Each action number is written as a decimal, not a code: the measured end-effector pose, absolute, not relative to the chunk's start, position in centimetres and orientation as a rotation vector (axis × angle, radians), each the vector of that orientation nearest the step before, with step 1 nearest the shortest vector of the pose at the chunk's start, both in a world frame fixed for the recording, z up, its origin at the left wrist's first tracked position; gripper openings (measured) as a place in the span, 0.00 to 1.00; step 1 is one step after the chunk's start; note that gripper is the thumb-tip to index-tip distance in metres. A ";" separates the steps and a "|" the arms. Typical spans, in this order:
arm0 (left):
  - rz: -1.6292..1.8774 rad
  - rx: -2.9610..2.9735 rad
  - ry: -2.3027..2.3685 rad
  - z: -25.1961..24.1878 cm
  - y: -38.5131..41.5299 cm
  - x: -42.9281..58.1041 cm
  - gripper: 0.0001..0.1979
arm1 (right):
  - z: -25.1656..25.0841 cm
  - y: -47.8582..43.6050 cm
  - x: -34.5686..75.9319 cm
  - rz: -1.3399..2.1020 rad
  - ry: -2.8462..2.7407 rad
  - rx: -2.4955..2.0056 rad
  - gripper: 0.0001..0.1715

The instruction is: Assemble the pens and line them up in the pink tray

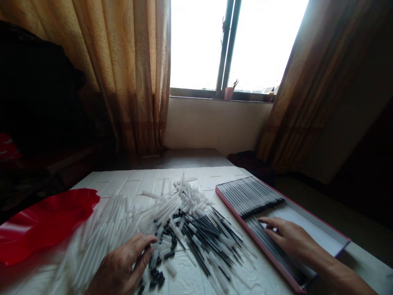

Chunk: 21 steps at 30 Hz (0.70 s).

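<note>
My left hand (121,264) rests low on the table with its fingers curled down over a heap of small black and white pen parts (159,250); what the fingers hold is hidden. My right hand (287,235) lies flat, fingers stretched out, on a row of assembled pens inside a pink-edged tray (307,221). A second row of finished pens (250,194) fills the far end of that tray. Between the hands lie several black ink refills (208,235). White pen barrels (123,221) are spread to the left.
A red plastic dish (43,223) sits at the table's left edge. The white embossed tabletop (215,176) shows beyond the heap. Curtains hang either side of a bright window, with a pink cup (229,93) on the sill.
</note>
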<state>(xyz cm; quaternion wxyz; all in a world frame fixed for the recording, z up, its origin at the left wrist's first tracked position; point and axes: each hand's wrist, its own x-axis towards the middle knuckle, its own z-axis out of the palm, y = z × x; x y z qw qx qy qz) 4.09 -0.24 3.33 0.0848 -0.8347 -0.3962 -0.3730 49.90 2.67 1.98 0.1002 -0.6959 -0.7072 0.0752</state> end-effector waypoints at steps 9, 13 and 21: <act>-1.137 -2.458 -1.242 3.0 -0.1 3.7 0.14 | 3.7 1.9 47.4 -0.100 -2.097 -2.110 0.25; -1.141 -2.455 -1.229 2.9 0.0 3.7 0.13 | 5.6 1.7 43.9 -0.142 -2.165 -1.872 0.20; -1.111 -2.411 -1.267 2.3 0.3 3.1 0.10 | 7.3 2.3 35.6 -0.067 -2.566 -1.767 0.12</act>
